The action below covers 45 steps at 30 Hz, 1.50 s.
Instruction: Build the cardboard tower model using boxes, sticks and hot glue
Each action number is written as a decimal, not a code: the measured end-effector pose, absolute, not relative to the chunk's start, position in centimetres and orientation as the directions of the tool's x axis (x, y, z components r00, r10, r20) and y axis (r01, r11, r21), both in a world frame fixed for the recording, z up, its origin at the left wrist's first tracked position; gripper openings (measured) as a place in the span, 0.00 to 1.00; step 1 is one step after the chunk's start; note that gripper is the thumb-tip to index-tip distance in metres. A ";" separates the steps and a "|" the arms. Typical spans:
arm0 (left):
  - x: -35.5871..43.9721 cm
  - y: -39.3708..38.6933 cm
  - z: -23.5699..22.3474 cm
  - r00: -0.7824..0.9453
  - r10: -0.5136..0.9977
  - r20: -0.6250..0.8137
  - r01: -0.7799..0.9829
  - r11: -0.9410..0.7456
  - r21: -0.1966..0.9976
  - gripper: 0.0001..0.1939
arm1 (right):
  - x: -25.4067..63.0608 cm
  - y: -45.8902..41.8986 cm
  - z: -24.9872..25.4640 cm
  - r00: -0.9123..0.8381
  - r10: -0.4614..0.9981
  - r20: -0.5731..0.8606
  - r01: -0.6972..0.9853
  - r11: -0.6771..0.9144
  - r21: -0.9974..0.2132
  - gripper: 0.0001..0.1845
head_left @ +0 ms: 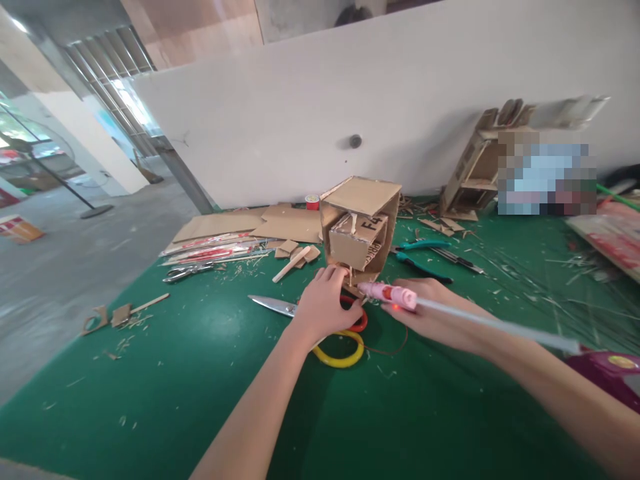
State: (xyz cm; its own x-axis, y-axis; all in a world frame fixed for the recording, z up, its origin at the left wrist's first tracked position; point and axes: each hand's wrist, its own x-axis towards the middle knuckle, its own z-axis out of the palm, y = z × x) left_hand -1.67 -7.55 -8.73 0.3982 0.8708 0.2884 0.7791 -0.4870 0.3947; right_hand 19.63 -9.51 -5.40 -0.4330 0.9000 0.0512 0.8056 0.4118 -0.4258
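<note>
A small cardboard box frame (360,193) stands upright on the green table, with a smaller cardboard drawer-like piece (347,247) inside it. My left hand (325,303) is closed at the frame's lower front edge, fingers and thumb on either side of it. In my right hand (425,307) is a pink hot glue gun (390,293), its nozzle pointing at the frame's base and a small red light glowing. A long clear glue stick (500,323) sticks out of its back. Beneath my left hand lie scissors (340,353) with yellow and red handles, partly hidden.
Teal-handled pliers (425,267) lie right of the frame. Cardboard sheets (220,227), wrapped sticks (215,252), a metal tool (185,270) and scraps spread left. A taller cardboard structure (470,167) stands back right, near a white wall (280,127). A purple object (607,373) sits at right.
</note>
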 end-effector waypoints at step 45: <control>-2.3 -8.0 -8.6 0.401 0.871 0.284 0.752 -0.491 0.440 0.21 | 18.9 -10.5 -8.3 -0.500 0.858 0.120 0.844 0.514 -0.155 0.09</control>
